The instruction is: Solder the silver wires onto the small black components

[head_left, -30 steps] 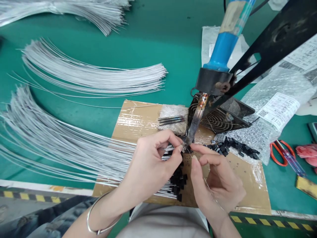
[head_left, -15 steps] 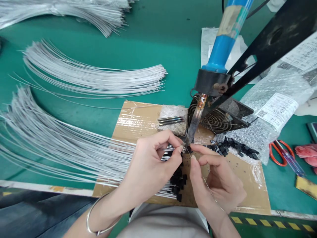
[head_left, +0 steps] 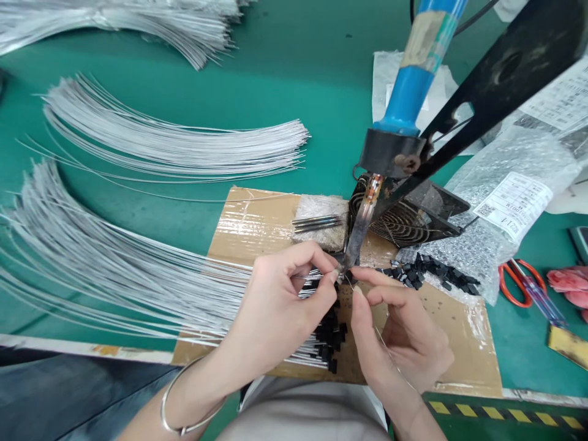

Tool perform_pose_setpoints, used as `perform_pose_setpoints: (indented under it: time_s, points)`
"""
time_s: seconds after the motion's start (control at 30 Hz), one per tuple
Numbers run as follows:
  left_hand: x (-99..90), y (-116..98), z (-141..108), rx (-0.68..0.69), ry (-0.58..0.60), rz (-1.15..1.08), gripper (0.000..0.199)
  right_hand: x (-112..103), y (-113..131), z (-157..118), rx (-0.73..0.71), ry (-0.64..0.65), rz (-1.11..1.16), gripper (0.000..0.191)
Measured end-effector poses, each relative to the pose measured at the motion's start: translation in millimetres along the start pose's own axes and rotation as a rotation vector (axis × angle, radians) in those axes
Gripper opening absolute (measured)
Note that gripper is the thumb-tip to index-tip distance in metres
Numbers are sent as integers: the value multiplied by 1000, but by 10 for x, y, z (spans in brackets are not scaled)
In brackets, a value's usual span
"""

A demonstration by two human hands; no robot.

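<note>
My left hand (head_left: 285,306) is closed in a pinch just under the tip of a soldering iron (head_left: 356,242). What it grips is mostly hidden; only a small pale bit shows at the fingertips. In my right hand (head_left: 404,331), thumb and forefinger are closed on a thin solder wire (head_left: 383,343), which trails down across the palm and reaches up to the iron tip. Beneath and beside my left hand lie white wires (head_left: 184,269) with black connector pieces (head_left: 328,334) at their ends. Loose black pieces (head_left: 420,269) lie right of the iron.
A black bracket (head_left: 496,73) holds the iron from the upper right. Behind its tip sit a fan (head_left: 399,214) and a pad (head_left: 321,239) bearing metal rods. Cardboard (head_left: 468,355) covers the worktop. More wire bundles (head_left: 184,144) lie left; bubble wrap (head_left: 505,165) and scissors (head_left: 523,285) lie right.
My right hand has shifted very slightly left with the solder wire. My left hand stays almost still at the iron tip.
</note>
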State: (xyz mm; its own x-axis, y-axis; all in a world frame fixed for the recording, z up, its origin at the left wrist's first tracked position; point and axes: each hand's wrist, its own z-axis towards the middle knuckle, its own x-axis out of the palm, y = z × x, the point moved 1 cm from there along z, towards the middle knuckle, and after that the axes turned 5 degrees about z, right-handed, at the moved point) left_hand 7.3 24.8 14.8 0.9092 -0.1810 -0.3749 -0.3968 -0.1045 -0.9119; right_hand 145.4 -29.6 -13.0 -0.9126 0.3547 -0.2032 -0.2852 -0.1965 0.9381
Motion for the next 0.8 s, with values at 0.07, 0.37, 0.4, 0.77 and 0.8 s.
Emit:
perform_pose_setpoints:
  time_s: [0.07, 0.37, 0.4, 0.77, 0.8]
  points:
    - [-2, 3, 0, -2, -3, 1, 12, -6, 7, 2, 2, 6, -7, 16]
    - [4, -4, 7, 3, -5, 6, 12, -20, -37, 4, -61, 13, -12, 19]
    - [3, -7, 8, 5, -8, 8, 12, -22, -38, 7, -62, 14, -16, 19]
    - [7, 3, 6, 5, -7, 6, 12, -31, -65, 11, -81, 25, -11, 19]
    - [10, 4, 6, 5, -7, 3, 12, -31, -67, 10, -83, 27, -15, 19]
